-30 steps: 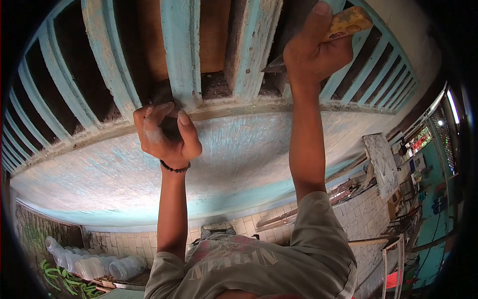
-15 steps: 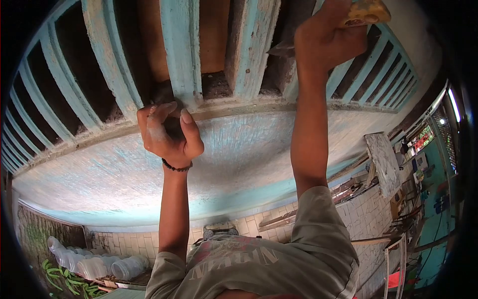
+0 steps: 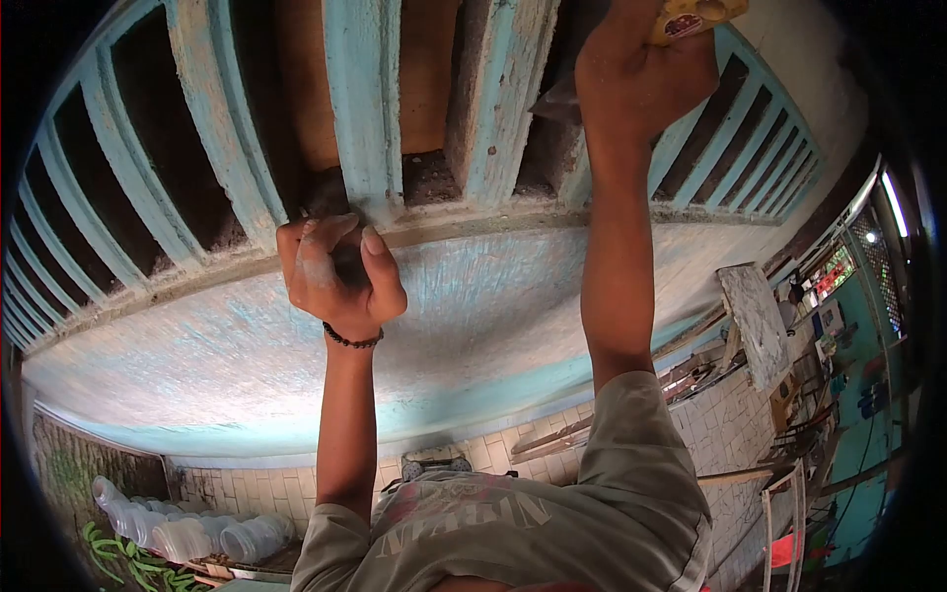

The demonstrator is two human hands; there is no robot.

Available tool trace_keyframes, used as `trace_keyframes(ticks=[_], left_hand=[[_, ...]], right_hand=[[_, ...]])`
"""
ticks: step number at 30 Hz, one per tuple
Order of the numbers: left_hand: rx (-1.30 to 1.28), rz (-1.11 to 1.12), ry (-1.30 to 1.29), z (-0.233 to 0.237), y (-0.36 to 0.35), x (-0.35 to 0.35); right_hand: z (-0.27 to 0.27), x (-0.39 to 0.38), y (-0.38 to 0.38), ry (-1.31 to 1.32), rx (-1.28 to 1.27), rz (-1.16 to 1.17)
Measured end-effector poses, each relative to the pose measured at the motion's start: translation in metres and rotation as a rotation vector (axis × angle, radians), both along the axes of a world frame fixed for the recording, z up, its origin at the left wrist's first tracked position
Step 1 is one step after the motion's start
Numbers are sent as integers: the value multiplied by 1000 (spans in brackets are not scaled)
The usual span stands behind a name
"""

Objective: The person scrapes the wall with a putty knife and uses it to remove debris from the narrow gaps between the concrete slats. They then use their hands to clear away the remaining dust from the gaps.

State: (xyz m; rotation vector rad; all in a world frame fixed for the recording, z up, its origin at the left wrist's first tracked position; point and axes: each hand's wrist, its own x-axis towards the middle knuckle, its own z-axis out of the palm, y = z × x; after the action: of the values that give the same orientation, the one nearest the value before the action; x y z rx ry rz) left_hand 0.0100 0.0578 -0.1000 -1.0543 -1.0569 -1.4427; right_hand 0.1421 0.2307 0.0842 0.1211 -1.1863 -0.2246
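Note:
My left hand, dusted with pale powder and wearing a dark bead bracelet, is at the sill under the pale blue slats. Its fingers curl loosely, with the thumb apart, and I see nothing held in it. Higher up on the right, my right hand is closed around a yellow-handled tool with a label on the handle. A grey, pointed corner of what looks like its flat blade shows left of the hand, before the slats. The rest of the tool is hidden.
Below the slats runs a worn blue and white wall. Clear plastic containers lie at lower left by green plants. To the right are a leaning board, a wooden frame and clutter. Light tiles cover the floor.
My right hand and the yellow-handled tool have shifted slightly left and up in view. My left hand sits slightly lower, its fingers a little more curled.

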Motion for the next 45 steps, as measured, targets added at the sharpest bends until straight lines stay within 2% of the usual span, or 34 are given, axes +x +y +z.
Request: trace_keyframes(ticks=[2,5,8,9,11,14,17,18,20,22,25,28,31,35,38,41,44,45], left_hand=[[-17,6,43,-3,-2,-4],[8,-7,-32,-1,0,1],[17,-5,-30,0,1,2],[22,-7,-31,0,1,1],[26,-10,-37,-1,1,2],[-22,29,25,-2,-3,-2],[-21,20,30,-3,-1,-4],[11,12,35,-2,2,-4],[0,25,26,-1,0,-3],[13,20,29,-1,1,-4],[0,20,13,-1,-1,-2],[3,15,23,-3,2,-4],[-8,31,15,-1,-1,-2],[-16,44,46,-1,-1,-3],[-17,30,13,-1,0,-3],[-9,23,14,-2,-1,-3],[-7,25,35,-3,-1,-5],[-10,20,21,-4,-1,-4]], right_hand=[[-5,0,0,-57,75,-80],[3,-3,12,-15,113,-57],[32,-6,1,86,67,73],[33,-5,2,89,64,41],[33,-2,4,90,51,-24],[9,-8,7,15,8,30],[5,-8,14,28,40,-149],[9,-5,-4,16,-70,33],[30,-2,0,114,4,22],[32,-3,-2,161,8,-3],[21,-11,-3,64,71,-50],[14,-7,2,5,9,-177],[15,-7,-5,54,-82,144],[4,-7,6,-98,19,-65],[12,-3,-7,94,-65,-9],[11,-2,0,90,-47,8],[-2,-6,12,44,172,-157],[-4,-5,12,41,154,-113]])
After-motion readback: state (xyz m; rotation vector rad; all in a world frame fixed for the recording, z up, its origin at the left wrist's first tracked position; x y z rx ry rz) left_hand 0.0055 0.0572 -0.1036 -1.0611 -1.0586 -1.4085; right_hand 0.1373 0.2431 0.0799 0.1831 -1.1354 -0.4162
